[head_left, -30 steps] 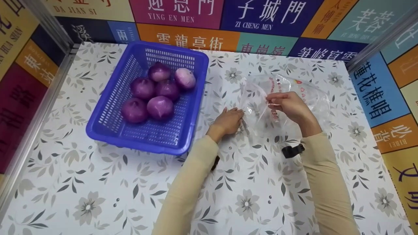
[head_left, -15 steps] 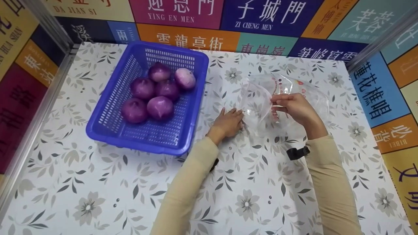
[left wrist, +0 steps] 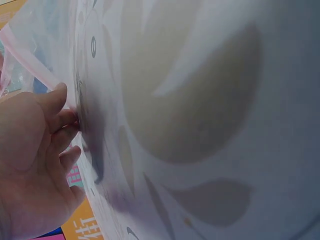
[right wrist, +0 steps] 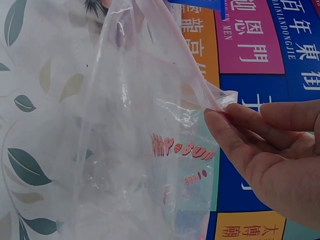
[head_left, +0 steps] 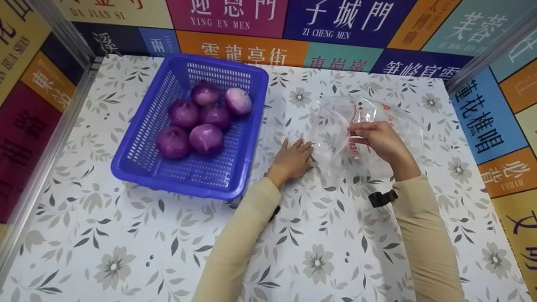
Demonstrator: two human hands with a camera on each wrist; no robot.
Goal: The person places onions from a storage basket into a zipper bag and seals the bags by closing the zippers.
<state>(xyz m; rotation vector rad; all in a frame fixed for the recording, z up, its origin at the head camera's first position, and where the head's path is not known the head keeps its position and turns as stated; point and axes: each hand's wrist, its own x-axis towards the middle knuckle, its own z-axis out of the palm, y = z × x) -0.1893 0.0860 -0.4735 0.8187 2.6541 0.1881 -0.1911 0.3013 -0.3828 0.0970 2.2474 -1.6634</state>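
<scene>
A clear plastic bag (head_left: 335, 161) with red printing and a pinkish edge strip lies on the right part of the table. My right hand (head_left: 379, 140) pinches the upper edge of its mouth between thumb and fingertips, raising it away from the lower layer. In the right wrist view, the edge strip (right wrist: 190, 50) runs taut to those fingertips. My left hand (head_left: 293, 158) rests low on the table at the bag's left corner, palm down. The left wrist view shows its thumb and index finger (left wrist: 64, 119) at the bag's edge, other fingers loosely bent.
A blue plastic basket (head_left: 214, 193) with several red onions (head_left: 205, 139) stands on the left, beside my left forearm. The table (head_left: 168, 260) has a floral cover. Printed panels (head_left: 235, 16) wall it at the back and sides.
My right hand has moved slightly to the right, drawing the bag's upper edge with it. My left hand stays at the bag's corner, its fingers a little more spread.
</scene>
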